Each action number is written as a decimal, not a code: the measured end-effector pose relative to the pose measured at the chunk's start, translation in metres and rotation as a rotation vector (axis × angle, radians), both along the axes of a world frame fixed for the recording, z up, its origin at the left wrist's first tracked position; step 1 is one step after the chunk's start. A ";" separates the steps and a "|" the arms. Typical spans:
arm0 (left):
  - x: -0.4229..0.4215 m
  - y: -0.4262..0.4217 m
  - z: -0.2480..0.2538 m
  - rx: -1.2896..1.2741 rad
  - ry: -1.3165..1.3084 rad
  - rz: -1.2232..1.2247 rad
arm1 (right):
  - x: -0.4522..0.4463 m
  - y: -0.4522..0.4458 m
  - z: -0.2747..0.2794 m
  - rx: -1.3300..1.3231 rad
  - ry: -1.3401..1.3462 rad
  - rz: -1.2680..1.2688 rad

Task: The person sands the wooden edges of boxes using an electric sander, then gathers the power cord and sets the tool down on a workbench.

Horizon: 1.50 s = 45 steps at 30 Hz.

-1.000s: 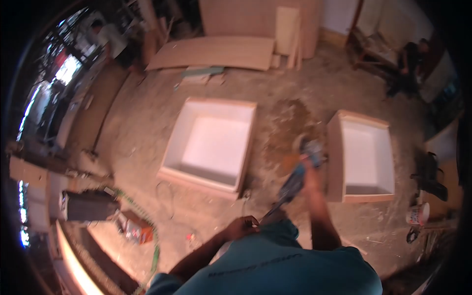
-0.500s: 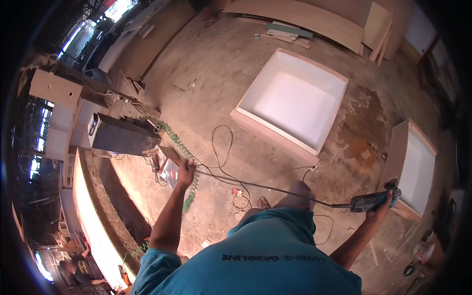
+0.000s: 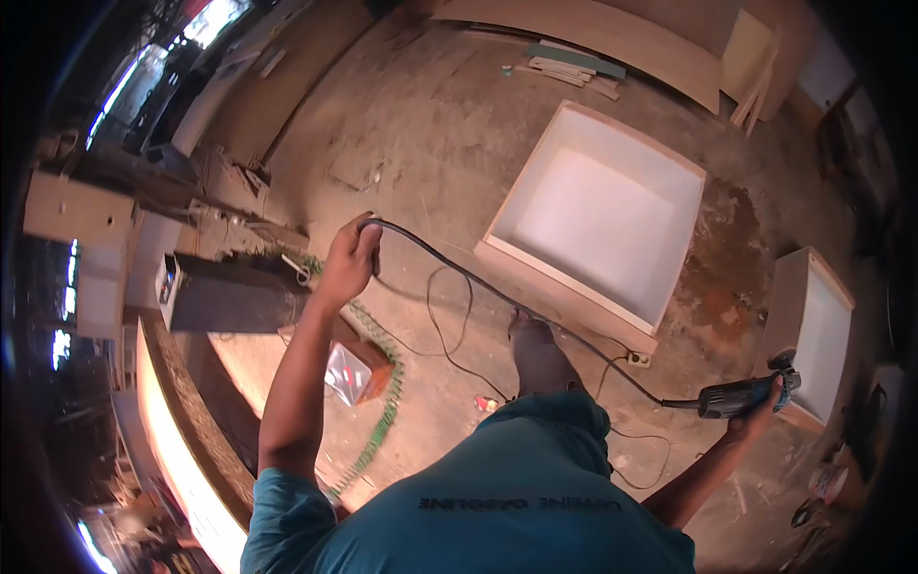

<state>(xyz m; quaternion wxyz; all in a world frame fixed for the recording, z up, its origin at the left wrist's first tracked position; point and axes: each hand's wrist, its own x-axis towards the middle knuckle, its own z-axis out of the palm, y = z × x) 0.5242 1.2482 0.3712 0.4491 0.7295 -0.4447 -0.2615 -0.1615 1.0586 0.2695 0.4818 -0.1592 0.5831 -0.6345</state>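
My right hand (image 3: 763,409) is wrapped round the head end of an angle grinder (image 3: 732,398), held out at the right with its disc (image 3: 781,360) uppermost. From the grinder's rear a dark power cord (image 3: 521,302) runs in a long curve to my left hand (image 3: 352,258), which is closed on it at the upper left. Beyond the cord lies a large open wooden box (image 3: 593,215) with a white inside. A smaller box of the same kind (image 3: 820,325) stands close behind the grinder.
A power socket (image 3: 638,359) lies by the large box's corner. Loose cord loops and a green coiled hose (image 3: 384,421) cross the floor. To the left are a dark cabinet (image 3: 234,292) and a brightly lit board (image 3: 182,440). Wood strips (image 3: 574,69) lie at the back.
My left hand has risen and moved forward, pulling the cord up into an arc. The grinder has shifted slightly right. One of my feet has stepped forward towards the large box.
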 end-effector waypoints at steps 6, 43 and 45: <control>0.085 -0.043 0.096 0.401 -0.116 -0.241 | 0.098 -0.017 -0.010 0.053 -0.004 -0.177; 0.391 -0.599 -0.190 0.993 -0.639 -2.237 | 0.793 -0.095 0.027 0.896 0.591 -0.794; 0.419 -0.625 -0.240 1.092 -0.423 -2.115 | 0.817 -0.122 0.010 0.990 0.536 -0.729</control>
